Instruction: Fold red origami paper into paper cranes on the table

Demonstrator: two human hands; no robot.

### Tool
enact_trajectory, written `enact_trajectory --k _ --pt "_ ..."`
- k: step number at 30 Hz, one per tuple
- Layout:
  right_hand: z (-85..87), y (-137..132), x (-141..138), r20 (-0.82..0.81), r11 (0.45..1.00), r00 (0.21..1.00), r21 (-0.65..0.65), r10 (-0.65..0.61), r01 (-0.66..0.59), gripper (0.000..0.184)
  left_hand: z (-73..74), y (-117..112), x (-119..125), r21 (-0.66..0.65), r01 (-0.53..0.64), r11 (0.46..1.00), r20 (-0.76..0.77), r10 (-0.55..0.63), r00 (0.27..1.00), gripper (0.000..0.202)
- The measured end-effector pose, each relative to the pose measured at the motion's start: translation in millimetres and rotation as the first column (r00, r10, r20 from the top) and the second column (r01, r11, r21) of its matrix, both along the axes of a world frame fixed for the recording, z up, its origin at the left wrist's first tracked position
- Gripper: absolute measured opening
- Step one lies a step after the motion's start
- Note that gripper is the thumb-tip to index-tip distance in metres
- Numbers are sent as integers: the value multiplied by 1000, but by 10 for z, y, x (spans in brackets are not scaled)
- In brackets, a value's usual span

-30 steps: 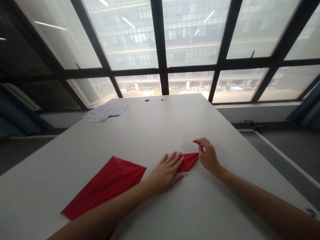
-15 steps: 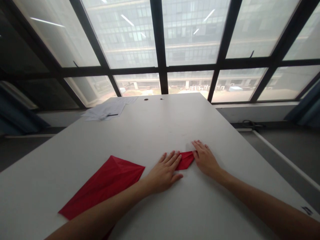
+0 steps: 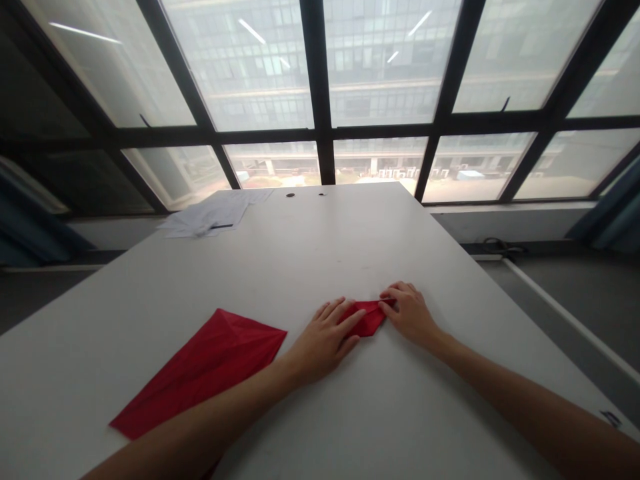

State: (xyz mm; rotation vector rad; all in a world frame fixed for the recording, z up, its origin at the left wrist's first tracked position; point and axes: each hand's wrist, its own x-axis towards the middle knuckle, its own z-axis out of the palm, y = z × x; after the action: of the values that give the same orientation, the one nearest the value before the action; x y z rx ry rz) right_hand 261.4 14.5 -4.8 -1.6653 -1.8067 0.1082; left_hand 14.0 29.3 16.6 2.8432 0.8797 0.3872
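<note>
A small folded piece of red paper (image 3: 371,323) lies on the white table between my two hands. My left hand (image 3: 323,341) rests flat over its left part, fingers spread, hiding that end. At the right corner, the thumb and fingers of my right hand (image 3: 411,313) pinch the paper, and the edge there is slightly lifted. Left of my hands lies a larger red sheet (image 3: 205,367), kite-shaped with crease lines. My left forearm passes over its lower edge and covers part of it.
The white table (image 3: 300,267) stretches away toward large windows (image 3: 380,67) in dark frames. White papers (image 3: 210,215) with a dark pen-like object on them lie at the far left. Two small holes are near the far edge. A dark cable (image 3: 500,247) lies beyond the right side.
My right hand has gone from lying with fingers outstretched beside the paper to pinching its right corner, which is now raised a little. The left hand still presses, its fingers slightly shifted.
</note>
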Motion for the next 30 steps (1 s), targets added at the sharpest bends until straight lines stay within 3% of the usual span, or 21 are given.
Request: enact_trajectory --k 3,6,11,16,19,21,24,30 --pt "1 4 8 12 999 1000 -34 12 -12 10 38 20 3 12 14 1000 52 -14 999 36" --pt "0 36 28 -76 1000 997 6 -1 2 17 31 57 -4 10 31 999 77 -32 996 32" --pt "-11 98 58 -307 986 951 146 -28 76 28 -57 118 -48 5 33 999 63 -33 997 44" --pt "-25 161 90 -533 977 845 158 -36 142 29 -123 160 -71 21 45 999 37 -46 998 60" --pt "-51 222 126 -645 976 762 117 -65 182 28 -97 149 -50 45 49 998 71 -52 996 54" --pt "-73 260 148 -670 975 738 100 -82 200 28 -57 133 -28 60 40 997 129 -48 991 45" --pt "-98 292 165 -681 974 727 93 -90 207 28 -1 127 -3 77 33 996 187 -47 981 49" --pt "-102 290 154 -678 975 731 101 -78 198 27 -2 194 0 52 38 998 159 -46 986 41"
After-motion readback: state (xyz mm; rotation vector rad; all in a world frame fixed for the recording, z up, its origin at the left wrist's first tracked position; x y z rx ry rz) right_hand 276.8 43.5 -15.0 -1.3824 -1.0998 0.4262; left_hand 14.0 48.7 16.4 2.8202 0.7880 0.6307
